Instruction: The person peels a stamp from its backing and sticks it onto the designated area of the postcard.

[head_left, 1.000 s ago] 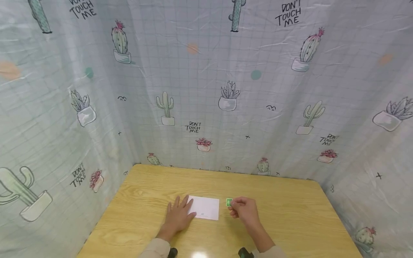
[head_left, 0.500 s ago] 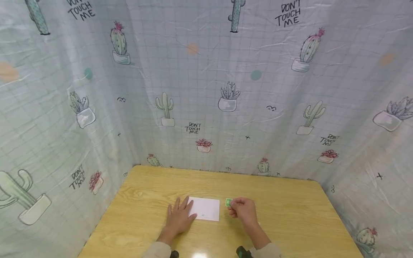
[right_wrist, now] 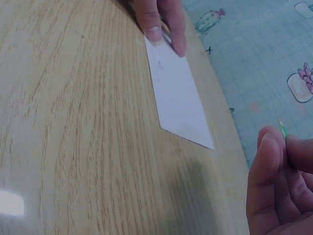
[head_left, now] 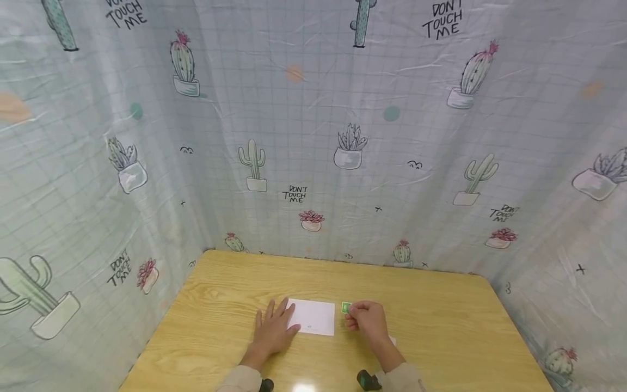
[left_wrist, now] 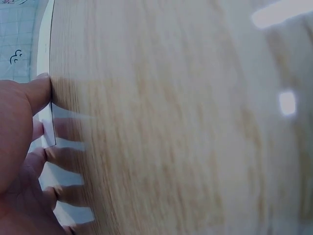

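A white paper rectangle (head_left: 313, 317), an envelope or a card, lies flat on the table with faint small print along its near edge. My left hand (head_left: 272, 329) rests on its left end, fingers spread and straight; in the left wrist view the thumb (left_wrist: 39, 93) lies at the paper's edge. To the right of the paper, and apart from it, my right hand (head_left: 369, 321) pinches a small green stamp (head_left: 345, 308) with a white border between thumb and fingers. The right wrist view shows the stamp (right_wrist: 283, 129) edge-on, held above the table.
The wooden table (head_left: 225, 283) stands against a cactus-print curtain (head_left: 313, 136) at the back and sides. A small white thing (head_left: 393, 341) peeks out beside my right wrist, mostly hidden by the forearm.
My right hand has shifted slightly left with the stamp, a little closer to the paper. More of the small white thing shows beside the right wrist. The left hand stays on the paper.
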`<act>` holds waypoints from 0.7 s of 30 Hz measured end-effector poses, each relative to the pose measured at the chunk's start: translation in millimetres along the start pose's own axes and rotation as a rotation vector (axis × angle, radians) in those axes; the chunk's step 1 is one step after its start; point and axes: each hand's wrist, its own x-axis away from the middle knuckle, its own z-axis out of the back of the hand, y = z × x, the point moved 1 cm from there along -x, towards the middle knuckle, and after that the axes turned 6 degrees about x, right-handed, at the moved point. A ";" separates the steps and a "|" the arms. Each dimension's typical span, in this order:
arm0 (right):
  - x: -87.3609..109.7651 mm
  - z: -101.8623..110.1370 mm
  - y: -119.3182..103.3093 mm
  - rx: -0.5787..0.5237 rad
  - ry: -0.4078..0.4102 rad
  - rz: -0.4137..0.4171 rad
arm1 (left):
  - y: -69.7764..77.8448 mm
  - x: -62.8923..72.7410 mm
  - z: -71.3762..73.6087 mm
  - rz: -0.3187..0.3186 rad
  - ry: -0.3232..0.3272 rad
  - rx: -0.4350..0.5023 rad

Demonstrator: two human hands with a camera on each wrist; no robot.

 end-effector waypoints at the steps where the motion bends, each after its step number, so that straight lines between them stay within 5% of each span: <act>1: -1.0 -0.3 0.9 -0.003 0.001 0.000 | 0.0 -0.3 -0.7 0.003 -0.003 -0.002; 21: -22.1 -12.2 6.6 0.006 -0.033 -0.023 | -0.9 -0.8 0.6 0.018 -0.009 0.011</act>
